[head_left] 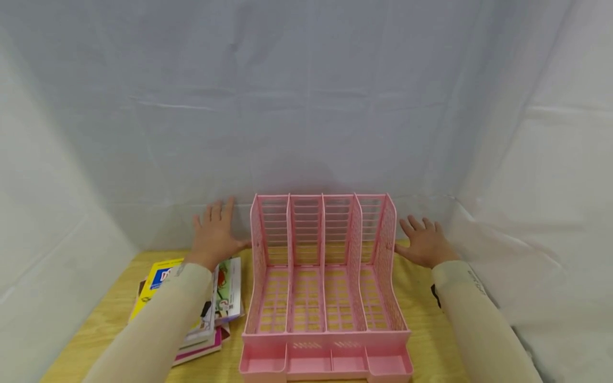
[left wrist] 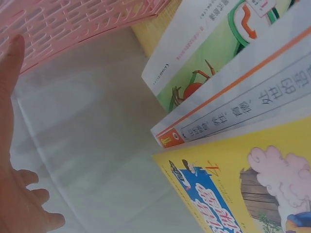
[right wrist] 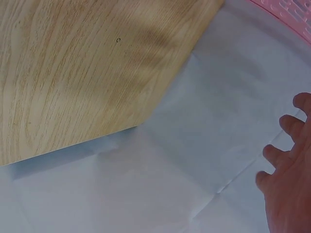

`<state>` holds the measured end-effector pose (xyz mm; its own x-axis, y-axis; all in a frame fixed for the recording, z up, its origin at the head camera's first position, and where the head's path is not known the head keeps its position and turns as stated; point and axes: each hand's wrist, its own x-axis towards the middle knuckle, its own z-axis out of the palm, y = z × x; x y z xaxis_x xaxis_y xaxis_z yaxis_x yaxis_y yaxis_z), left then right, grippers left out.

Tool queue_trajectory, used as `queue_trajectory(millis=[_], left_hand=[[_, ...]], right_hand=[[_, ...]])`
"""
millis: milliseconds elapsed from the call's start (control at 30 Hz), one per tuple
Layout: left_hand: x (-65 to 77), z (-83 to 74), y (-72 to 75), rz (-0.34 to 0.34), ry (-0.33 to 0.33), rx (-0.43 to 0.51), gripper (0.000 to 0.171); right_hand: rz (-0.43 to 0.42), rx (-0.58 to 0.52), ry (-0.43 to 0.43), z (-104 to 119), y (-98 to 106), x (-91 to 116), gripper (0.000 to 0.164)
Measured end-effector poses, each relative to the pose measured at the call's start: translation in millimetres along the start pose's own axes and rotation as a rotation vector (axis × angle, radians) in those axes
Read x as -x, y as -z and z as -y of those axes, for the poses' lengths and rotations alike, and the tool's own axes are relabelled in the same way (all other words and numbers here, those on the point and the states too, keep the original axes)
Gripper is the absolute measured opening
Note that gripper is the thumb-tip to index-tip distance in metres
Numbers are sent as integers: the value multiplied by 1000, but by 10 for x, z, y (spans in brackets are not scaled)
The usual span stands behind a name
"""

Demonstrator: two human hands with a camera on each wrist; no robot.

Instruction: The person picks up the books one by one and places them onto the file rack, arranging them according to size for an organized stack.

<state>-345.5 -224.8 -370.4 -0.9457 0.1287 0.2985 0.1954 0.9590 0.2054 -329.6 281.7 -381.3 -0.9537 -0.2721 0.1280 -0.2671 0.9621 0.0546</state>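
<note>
A pink desktop file rack [head_left: 325, 339] with upright dividers stands on the table, small compartments along its front. Beside its left wall, my left hand [head_left: 215, 236] has its fingers spread and its thumb reaching to the mesh side. Whether the thumb touches cannot be told. On the other side, my right hand [head_left: 423, 244] is spread too, thumb at the rack's right wall. Neither hand holds anything. Under the left forearm lies a pile of books, among them a yellow book [left wrist: 218, 179] and a white-and-green book with a crab [head_left: 232, 282]. The forearm hides part of the pile.
The wood-grain table [head_left: 110, 314] ends in a back edge and a corner, seen in the right wrist view. White sheeting [head_left: 306, 106] hangs behind and on both sides. A pink-edged book [head_left: 198, 354] lies low in the pile, near the rack's front left.
</note>
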Motion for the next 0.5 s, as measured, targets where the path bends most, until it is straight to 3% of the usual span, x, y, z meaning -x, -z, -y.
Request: queue_trajectory(millis=[200, 500], left_hand=[[51, -4, 25, 18, -1, -7, 121], [119, 92, 55, 66, 52, 24, 122]], right_hand=[[-34, 80, -1, 12, 21, -9, 80], [-52, 55, 2, 1, 46, -46, 80]])
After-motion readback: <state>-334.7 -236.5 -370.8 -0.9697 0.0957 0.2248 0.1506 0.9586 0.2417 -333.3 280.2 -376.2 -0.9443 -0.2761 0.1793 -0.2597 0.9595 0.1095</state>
